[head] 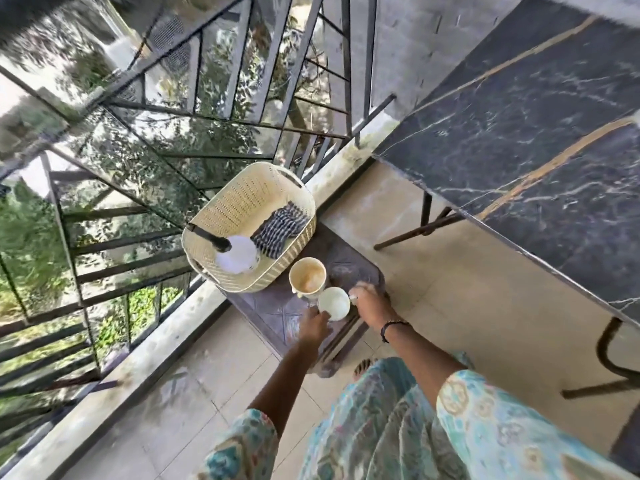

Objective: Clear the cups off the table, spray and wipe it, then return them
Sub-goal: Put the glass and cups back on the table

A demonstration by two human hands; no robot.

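The right hand is curled at the handle of a small white ceramic cup, and the handle appears to be pinched between its fingers, though blur hides the exact grip. The left hand is held against the cup's near side, its fingertips touching the wall. The cup is kept upright, mouth up, its handle pointed toward the right hand, on or just above a low dark brown plastic stool. Just beside it, nearly touching, a larger cream mug with a stained inside is stood upright on the stool. Behind both, a cream woven plastic basket is seen holding a white spray bottle with a black nozzle, laid on its side, and a folded blue-and-white striped cloth. A black marble-patterned folding table is set well apart to the right, and a metal railing runs behind the stool
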